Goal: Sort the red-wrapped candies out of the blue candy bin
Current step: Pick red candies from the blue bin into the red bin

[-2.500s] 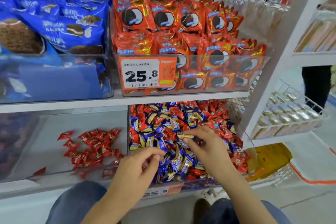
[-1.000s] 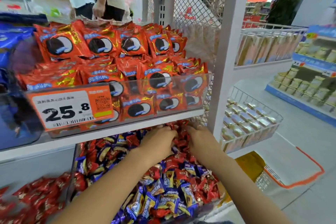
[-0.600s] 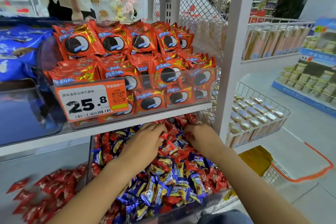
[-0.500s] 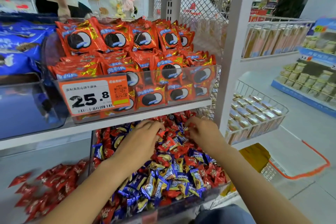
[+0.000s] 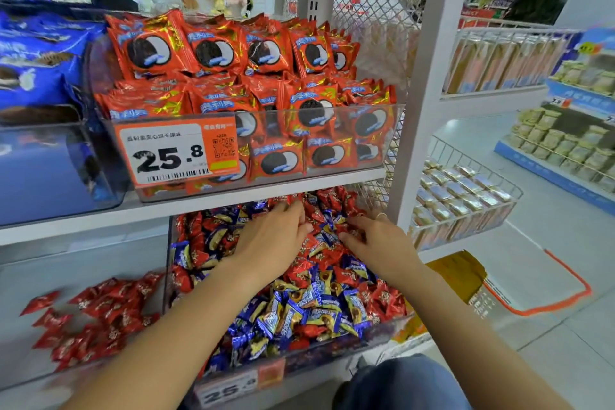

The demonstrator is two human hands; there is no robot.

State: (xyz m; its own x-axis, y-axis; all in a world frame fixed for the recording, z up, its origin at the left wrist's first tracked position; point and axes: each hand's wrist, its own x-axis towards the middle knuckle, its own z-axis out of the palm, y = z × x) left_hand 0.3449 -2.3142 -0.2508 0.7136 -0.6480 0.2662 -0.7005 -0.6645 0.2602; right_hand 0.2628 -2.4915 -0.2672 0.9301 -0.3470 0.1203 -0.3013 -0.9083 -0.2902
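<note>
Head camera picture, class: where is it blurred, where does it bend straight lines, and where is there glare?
Head view: soft blur at the left edge over the blue packets and across the background; the wide lens tilts the white shelf post; light glints off the clear bin front and the red foil biscuit packs; both hands sit fairly sharp in the mixed candy bin.

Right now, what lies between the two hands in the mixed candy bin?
In the head view, a narrow strip of mixed candies, red and blue wrappers, separates the left hand from the right hand. The hands are apart.
</note>
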